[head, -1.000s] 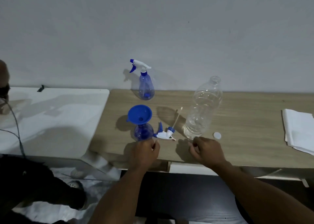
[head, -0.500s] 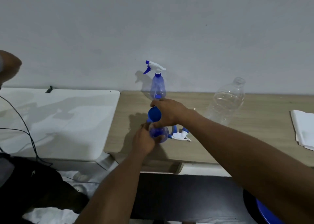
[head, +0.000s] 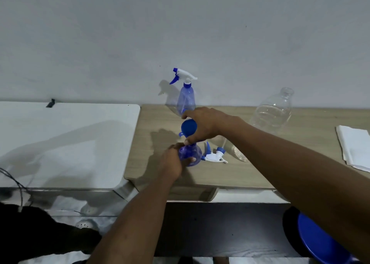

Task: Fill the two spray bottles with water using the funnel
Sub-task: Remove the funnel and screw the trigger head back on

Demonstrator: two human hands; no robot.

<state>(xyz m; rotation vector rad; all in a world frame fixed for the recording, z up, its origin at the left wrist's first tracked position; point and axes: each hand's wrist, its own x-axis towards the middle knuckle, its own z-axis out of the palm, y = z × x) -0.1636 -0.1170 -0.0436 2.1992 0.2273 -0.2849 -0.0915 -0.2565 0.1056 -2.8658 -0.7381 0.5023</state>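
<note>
1. the open, translucent blue plastic spray bottle (head: 190, 154) stands upright near the front edge of the light wood-grain table (head: 260, 173), with no spray head fitted.
2. the blue plastic funnel (head: 188, 126) sits over this bottle's neck, tilted, its mouth facing the camera; a small tab projects from its rim at lower left.
3. the left hand (head: 170, 162) is wrapped around the round body of the open bottle, fingers closed on it.
4. the right hand (head: 204, 124) is clamped on the funnel, thumb low at the spout and fingers over the top rim.
5. the detached white-and-blue trigger spray head (head: 214, 156) lies on its side on the table, just right of the open bottle.
6. a second translucent blue spray bottle with its white trigger head fitted (head: 185, 95) stands upright at the back of the table, against the wall.
7. a large clear plastic bottle (head: 273, 109), uncapped, stands behind the right forearm.
8. folded white paper (head: 354, 147) lies at the table's right end.
9. no brand, label or readable writing is visible on any item.
10. compared with one second ago: both hands rested at the table's front edge and the funnel sat level; each hand now grips its item, and the funnel is tilted.
</note>
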